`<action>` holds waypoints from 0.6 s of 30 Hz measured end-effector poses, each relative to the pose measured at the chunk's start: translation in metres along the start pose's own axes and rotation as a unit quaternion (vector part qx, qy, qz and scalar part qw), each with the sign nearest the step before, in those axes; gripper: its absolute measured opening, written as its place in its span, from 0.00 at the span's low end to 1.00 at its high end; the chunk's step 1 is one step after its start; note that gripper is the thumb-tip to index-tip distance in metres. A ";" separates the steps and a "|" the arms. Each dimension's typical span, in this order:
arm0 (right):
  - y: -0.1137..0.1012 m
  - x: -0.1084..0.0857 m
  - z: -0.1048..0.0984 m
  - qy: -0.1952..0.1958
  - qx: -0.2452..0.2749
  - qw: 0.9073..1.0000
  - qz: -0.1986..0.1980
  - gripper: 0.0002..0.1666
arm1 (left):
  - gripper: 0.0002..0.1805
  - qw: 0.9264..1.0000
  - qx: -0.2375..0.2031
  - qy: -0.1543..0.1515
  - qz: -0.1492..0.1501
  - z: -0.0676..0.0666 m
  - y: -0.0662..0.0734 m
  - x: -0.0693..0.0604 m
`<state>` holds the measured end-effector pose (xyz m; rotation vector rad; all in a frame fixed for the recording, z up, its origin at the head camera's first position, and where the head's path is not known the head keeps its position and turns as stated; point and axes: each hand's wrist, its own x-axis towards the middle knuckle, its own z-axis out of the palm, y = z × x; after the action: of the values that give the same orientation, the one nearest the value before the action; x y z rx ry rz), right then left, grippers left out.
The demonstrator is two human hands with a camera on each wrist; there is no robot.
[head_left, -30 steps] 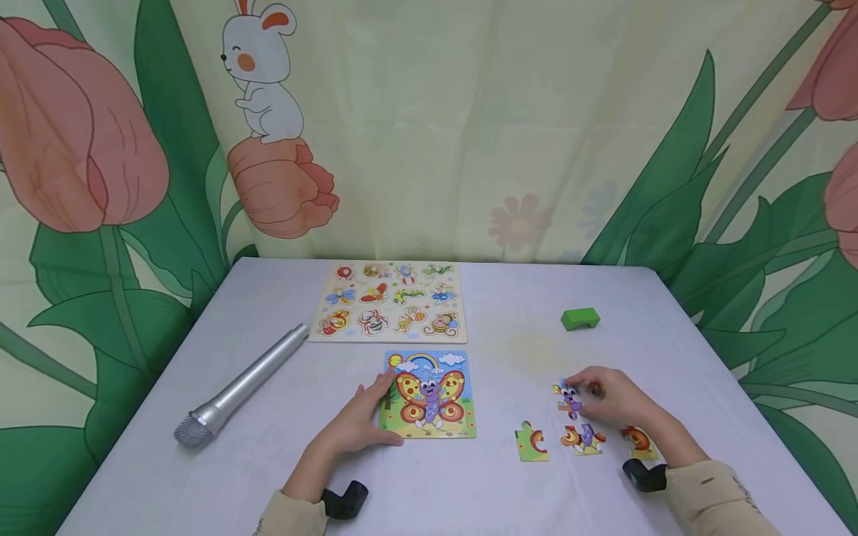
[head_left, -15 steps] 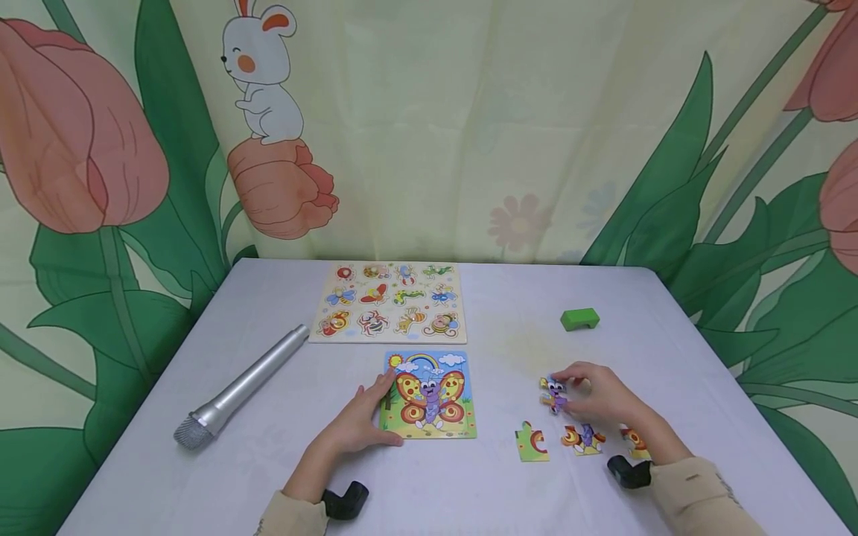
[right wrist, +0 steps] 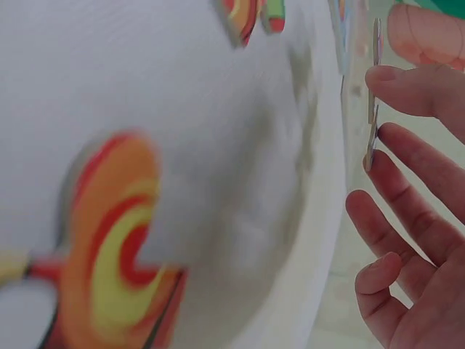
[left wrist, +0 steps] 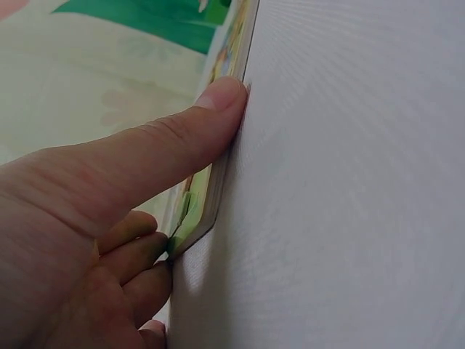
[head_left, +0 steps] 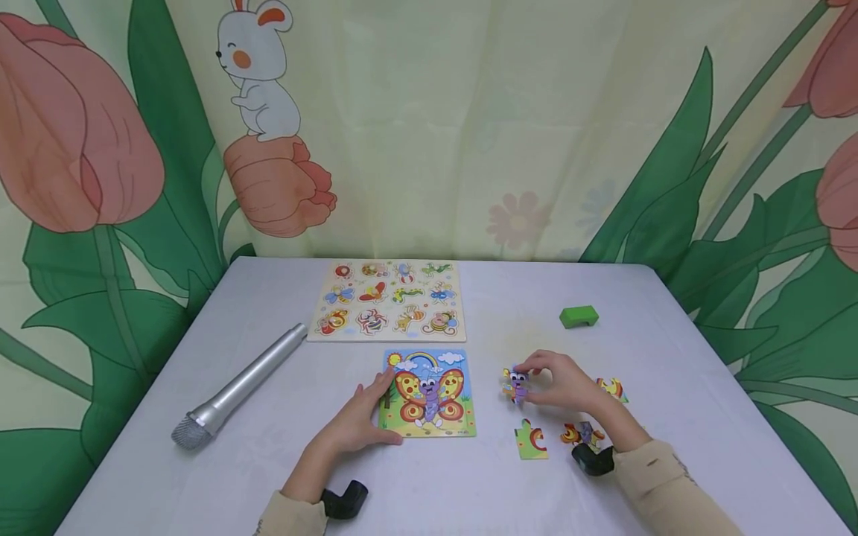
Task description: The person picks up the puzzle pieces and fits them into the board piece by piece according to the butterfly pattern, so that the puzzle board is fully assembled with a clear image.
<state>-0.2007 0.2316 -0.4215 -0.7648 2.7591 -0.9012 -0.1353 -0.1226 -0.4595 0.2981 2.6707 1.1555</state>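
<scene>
A square butterfly puzzle board [head_left: 436,398] lies flat at the middle of the table. My left hand [head_left: 358,420] holds its near-left corner: in the left wrist view the thumb [left wrist: 171,142] presses one edge and the fingers lie along the other. My right hand [head_left: 566,385] pinches a puzzle piece [head_left: 516,385] with a purple butterfly head, raised and tilted, right of the board. The right wrist view shows that piece edge-on [right wrist: 374,109] at the fingertips. Below it lie a green corner piece [head_left: 531,441] and a butterfly-foot piece [head_left: 580,433], partly covered by the wrist camera.
Another loose piece [head_left: 612,388] lies behind my right wrist. A wooden insect puzzle [head_left: 389,301] sits at the back, a silver microphone [head_left: 244,383] at the left, and a green block [head_left: 579,317] at the back right of the white-covered table [head_left: 429,491].
My right hand has moved left toward the board with the butterfly-head piece. A piece behind the wrist has come into sight, and the lower-right piece is now covered. The left hand stays put.
</scene>
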 end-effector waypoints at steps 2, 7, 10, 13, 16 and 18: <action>-0.005 0.005 0.004 -0.005 0.007 1.000 -0.006 0.22 | 0.57 1.000 0.000 -0.001 0.000 0.000 0.000 -0.001; -0.019 0.016 0.012 -0.020 0.014 0.999 -0.024 0.22 | 0.57 1.000 0.003 -0.002 -0.001 -0.001 0.001 -0.001; -0.027 0.022 0.017 -0.033 0.015 0.999 -0.041 0.22 | 0.57 1.000 0.004 -0.003 -0.002 -0.002 0.002 -0.002; -0.035 0.028 0.022 -0.045 0.017 0.997 -0.054 0.22 | 0.57 1.000 0.006 -0.003 0.005 -0.002 0.002 -0.002; -0.042 0.033 0.027 -0.054 0.017 0.997 -0.060 0.21 | 0.57 1.000 0.006 -0.003 0.004 -0.002 0.002 -0.001; -0.045 0.037 0.031 -0.058 0.013 0.996 -0.064 0.21 | 0.57 1.000 0.004 -0.003 0.004 -0.001 0.002 -0.001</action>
<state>-0.2045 0.1659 -0.4190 -0.9671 2.6190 -0.8824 -0.1347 -0.1222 -0.4570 0.3122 2.6723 1.1440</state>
